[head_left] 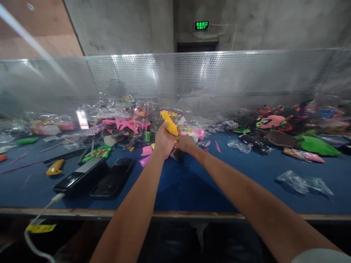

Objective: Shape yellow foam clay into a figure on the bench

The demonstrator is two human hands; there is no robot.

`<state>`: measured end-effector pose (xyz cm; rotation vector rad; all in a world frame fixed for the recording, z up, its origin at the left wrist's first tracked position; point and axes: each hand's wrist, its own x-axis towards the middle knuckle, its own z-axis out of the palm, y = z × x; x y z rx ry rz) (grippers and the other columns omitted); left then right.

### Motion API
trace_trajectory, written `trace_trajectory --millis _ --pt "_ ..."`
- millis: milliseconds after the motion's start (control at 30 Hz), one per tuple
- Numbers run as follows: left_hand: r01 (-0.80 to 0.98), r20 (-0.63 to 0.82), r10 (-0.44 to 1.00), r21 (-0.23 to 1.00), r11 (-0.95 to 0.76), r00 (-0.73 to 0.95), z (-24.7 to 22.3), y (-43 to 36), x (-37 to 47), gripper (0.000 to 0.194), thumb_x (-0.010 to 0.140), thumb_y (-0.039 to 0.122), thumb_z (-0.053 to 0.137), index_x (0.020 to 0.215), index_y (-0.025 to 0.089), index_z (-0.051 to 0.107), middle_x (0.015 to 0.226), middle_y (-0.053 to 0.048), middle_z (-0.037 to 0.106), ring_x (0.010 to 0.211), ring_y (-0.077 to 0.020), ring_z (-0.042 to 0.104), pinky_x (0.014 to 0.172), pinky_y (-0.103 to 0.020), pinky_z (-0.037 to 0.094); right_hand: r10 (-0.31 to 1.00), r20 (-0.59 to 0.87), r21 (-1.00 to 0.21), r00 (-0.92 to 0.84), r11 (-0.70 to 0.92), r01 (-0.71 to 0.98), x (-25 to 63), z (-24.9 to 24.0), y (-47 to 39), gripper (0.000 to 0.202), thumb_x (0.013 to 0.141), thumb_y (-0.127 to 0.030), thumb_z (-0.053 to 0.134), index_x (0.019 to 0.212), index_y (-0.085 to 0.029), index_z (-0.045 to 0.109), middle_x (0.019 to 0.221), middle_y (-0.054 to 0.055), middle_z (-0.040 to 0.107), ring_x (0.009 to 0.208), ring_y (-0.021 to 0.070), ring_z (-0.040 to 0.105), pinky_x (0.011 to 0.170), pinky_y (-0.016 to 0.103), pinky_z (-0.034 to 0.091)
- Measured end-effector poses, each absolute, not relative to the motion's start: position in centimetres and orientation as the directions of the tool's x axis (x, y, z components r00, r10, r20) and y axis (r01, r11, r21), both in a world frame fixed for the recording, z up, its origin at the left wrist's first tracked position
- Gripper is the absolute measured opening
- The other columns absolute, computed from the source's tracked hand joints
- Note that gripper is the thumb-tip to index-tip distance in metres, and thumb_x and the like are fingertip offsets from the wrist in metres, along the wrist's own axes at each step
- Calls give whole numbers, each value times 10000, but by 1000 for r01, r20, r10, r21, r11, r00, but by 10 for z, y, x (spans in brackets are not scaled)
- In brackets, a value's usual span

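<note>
My left hand (163,141) is wrapped round a yellow soft clay-like piece (170,125), whose narrow rounded end sticks up above the fingers. Close beside it, my right hand (186,143) is closed at the lower end of the yellow piece, where a little yellow shows. Its fingertips are mostly hidden, so the exact grip is unclear. Pink packets (147,151) lie just left of the left wrist. Behind the hands are clear plastic bags (179,114) and a pink piece (201,134).
A black phone (113,178) and a dark device with a white cable (79,177) lie left, near a yellow-brown lump (55,167). Pink star shapes (127,125) sit among wrappers. Rightward are a green leaf-like shape (316,144) and crumpled plastic (303,182). A perforated metal screen (175,73) stands behind.
</note>
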<state>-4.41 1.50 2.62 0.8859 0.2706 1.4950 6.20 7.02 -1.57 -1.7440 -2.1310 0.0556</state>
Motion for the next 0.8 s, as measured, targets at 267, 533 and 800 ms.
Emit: trace_trajectory --millis 267,533,800 --pt "-769 320 941 628 -121 113 21 16 -43 277 921 294 563 1170 193 632 835 -32 687 650 -140 628 599 -277 515 978 191 -951 79 204 -231 115 -2 62 121 865 -291 497 859 -211 587 671 14 646 597 165 617 613 314 549" --pt "-691 219 960 722 -41 172 10 11 -28 333 883 290 621 1190 163 596 804 -15 656 617 -125 624 565 -245 499 999 39 -787 -24 16 -616 146 -4 31 419 914 -560 536 672 -222 485 491 -25 472 415 108 448 393 217 425" --pt "-619 162 960 785 15 229 -2 13 -21 207 941 309 505 986 132 601 737 -33 609 591 -129 594 506 -244 474 998 54 -895 -29 36 -444 134 -1 28 567 919 -601 579 567 -234 325 371 -86 258 322 52 191 291 172 133"
